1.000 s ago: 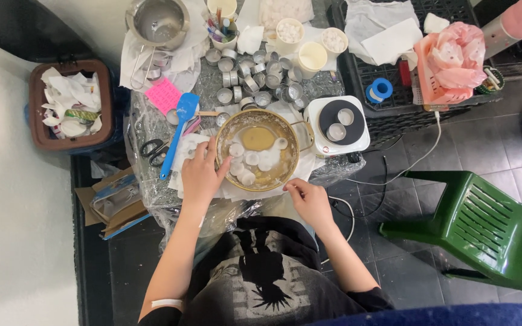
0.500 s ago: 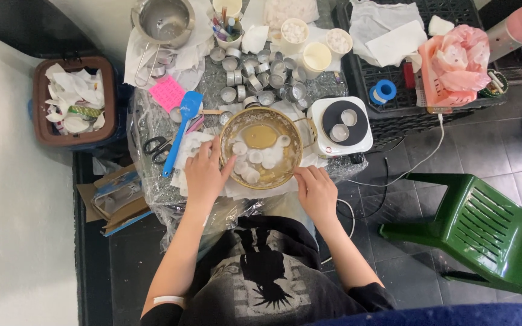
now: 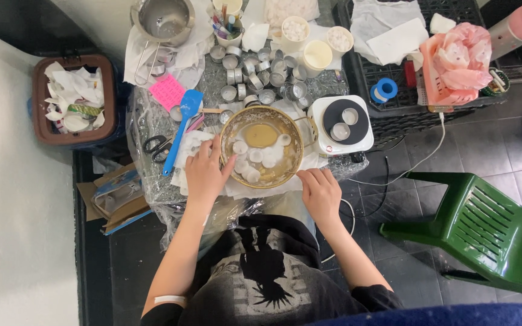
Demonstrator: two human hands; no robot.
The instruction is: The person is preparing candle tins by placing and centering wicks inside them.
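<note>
A round brass-coloured bowl point(image 3: 294, 130) sits on the small table, holding amber liquid and several white wax discs point(image 3: 254, 157). My left hand point(image 3: 205, 172) grips the bowl's left rim, thumb by the discs. My right hand point(image 3: 320, 192) rests at the bowl's lower right edge, fingers curled; whether it pinches something thin there is too small to tell.
A white hot plate point(image 3: 341, 125) with two small cups stands right of the bowl. Several empty metal tealight cups point(image 3: 260, 75) lie behind it, with a blue spatula point(image 3: 180, 125), scissors point(image 3: 154, 147) and a steel pot point(image 3: 161, 19). A waste bin point(image 3: 72, 101) is left, a green chair point(image 3: 484, 226) right.
My right hand has moved right along the bowl's near rim, from the lower edge to the lower right. My left hand has stayed on the left rim.
</note>
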